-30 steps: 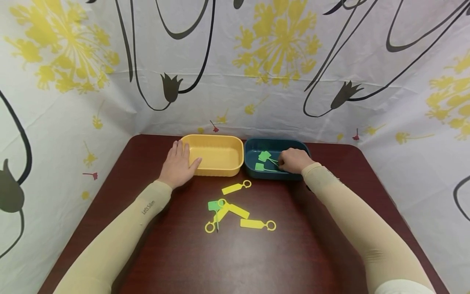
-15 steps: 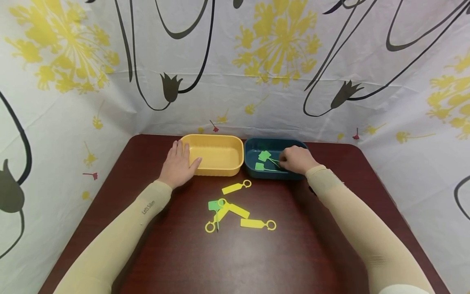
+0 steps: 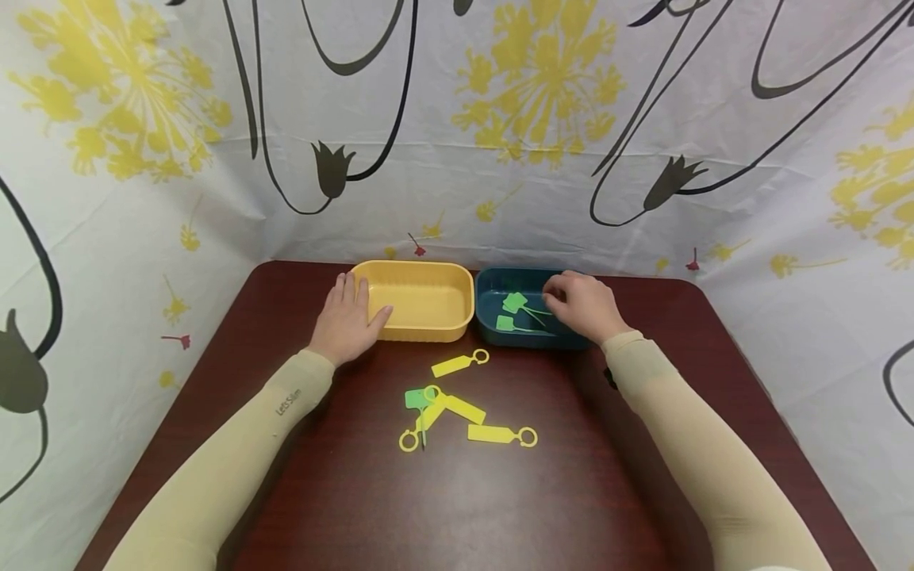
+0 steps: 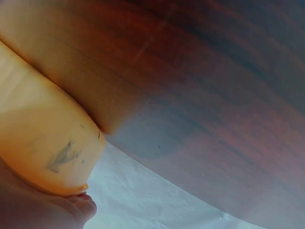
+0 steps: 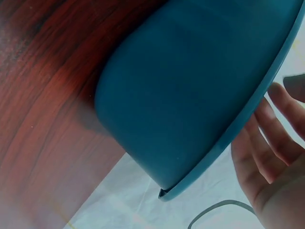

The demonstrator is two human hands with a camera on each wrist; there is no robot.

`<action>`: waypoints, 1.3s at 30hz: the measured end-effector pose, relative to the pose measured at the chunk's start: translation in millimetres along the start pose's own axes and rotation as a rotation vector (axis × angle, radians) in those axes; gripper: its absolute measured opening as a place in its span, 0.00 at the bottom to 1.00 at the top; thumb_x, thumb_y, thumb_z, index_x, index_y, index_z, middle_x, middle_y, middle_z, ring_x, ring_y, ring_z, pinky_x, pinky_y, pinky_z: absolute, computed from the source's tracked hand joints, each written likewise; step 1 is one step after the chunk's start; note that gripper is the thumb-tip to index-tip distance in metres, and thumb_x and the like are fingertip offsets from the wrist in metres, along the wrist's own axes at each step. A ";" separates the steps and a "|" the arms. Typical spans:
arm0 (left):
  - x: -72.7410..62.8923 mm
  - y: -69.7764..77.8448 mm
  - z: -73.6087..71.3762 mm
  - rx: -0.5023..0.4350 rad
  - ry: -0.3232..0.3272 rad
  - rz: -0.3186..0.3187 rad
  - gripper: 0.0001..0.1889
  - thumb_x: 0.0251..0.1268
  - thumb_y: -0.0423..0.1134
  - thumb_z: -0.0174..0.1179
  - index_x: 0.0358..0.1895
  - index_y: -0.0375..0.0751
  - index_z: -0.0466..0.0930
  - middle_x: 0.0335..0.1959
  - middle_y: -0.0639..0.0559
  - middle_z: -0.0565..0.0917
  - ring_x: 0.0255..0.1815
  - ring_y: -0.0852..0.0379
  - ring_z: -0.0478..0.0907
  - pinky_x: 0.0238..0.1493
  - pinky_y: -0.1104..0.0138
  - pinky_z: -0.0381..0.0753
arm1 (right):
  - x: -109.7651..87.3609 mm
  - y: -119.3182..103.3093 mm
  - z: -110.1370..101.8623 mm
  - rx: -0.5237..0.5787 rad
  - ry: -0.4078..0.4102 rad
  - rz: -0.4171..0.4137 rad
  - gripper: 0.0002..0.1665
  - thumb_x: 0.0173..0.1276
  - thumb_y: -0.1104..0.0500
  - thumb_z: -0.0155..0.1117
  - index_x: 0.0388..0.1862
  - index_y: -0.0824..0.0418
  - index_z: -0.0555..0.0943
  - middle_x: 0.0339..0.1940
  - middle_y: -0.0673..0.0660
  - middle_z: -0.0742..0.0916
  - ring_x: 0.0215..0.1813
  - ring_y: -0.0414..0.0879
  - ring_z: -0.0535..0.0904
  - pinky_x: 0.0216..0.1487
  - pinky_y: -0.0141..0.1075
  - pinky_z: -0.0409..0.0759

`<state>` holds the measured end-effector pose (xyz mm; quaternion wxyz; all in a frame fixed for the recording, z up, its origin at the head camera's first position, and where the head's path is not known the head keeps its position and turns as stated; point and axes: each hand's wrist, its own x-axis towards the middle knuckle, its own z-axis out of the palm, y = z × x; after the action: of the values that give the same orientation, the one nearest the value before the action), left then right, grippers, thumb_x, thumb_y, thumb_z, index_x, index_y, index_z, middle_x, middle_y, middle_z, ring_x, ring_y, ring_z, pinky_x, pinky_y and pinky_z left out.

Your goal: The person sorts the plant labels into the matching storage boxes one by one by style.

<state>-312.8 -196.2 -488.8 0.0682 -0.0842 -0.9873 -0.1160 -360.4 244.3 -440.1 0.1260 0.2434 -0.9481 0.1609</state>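
My left hand (image 3: pixel 346 321) rests flat over the left end of the yellow bin (image 3: pixel 424 335); in the left wrist view, part of the hand (image 4: pixel 71 212) shows at the bin's rim. Over the right end of the dark blue bin (image 3: pixel 524 341) is my right hand (image 3: pixel 585 305), fingers loosely bent and nothing seen in them. The right wrist view shows those fingers (image 5: pixel 271 138) beyond the blue rim (image 5: pixel 224 138), with the thumb apart. Several green tags with thin tails (image 3: pixel 514 303) lie inside the blue bin.
Before the bins, several yellow ring tags (image 3: pixel 493 434) lie on the dark red table (image 3: pixel 528 507). One green tag (image 3: pixel 416 399) overlaps two of them. A patterned white cloth (image 3: pixel 443 182) hangs behind the table and at both sides.
My right hand has risen and drawn slightly right, away from the green tails in the blue bin, and its fingers have loosened. The left hand has not moved.
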 end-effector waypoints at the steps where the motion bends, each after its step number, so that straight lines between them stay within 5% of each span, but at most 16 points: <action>1: 0.1 0.0 -0.1 -0.002 0.000 0.001 0.49 0.74 0.70 0.34 0.79 0.27 0.45 0.80 0.27 0.43 0.80 0.33 0.36 0.78 0.48 0.39 | -1.2 -0.4 -0.2 0.001 0.020 -0.002 0.08 0.72 0.52 0.65 0.44 0.51 0.88 0.36 0.47 0.82 0.34 0.44 0.77 0.33 0.46 0.78; 15: -1.3 1.3 -1.6 -0.008 -0.010 -0.003 0.49 0.74 0.70 0.33 0.79 0.27 0.45 0.80 0.27 0.42 0.80 0.33 0.36 0.78 0.48 0.39 | -16.4 -18.9 0.8 0.053 0.164 -0.054 0.09 0.71 0.51 0.67 0.49 0.46 0.85 0.43 0.46 0.83 0.43 0.43 0.82 0.34 0.46 0.80; 21: -1.1 1.4 -1.2 -0.005 -0.008 0.000 0.49 0.75 0.70 0.32 0.79 0.27 0.45 0.79 0.27 0.43 0.80 0.33 0.36 0.78 0.48 0.39 | -21.8 -35.1 0.4 0.030 0.199 -0.139 0.12 0.69 0.53 0.69 0.51 0.46 0.85 0.42 0.46 0.83 0.37 0.42 0.79 0.30 0.41 0.78; 39: -1.2 2.4 -2.1 -0.001 -0.015 -0.004 0.49 0.75 0.70 0.32 0.79 0.28 0.44 0.79 0.27 0.42 0.80 0.33 0.36 0.78 0.47 0.39 | -22.2 -78.2 -0.9 -0.107 0.121 -0.389 0.14 0.67 0.52 0.70 0.51 0.49 0.85 0.40 0.47 0.80 0.34 0.40 0.75 0.28 0.35 0.79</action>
<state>-311.0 -194.5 -486.4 0.0605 -0.0833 -0.9879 -0.1159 -302.1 189.1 -427.3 0.2242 0.4049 -0.8811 0.0973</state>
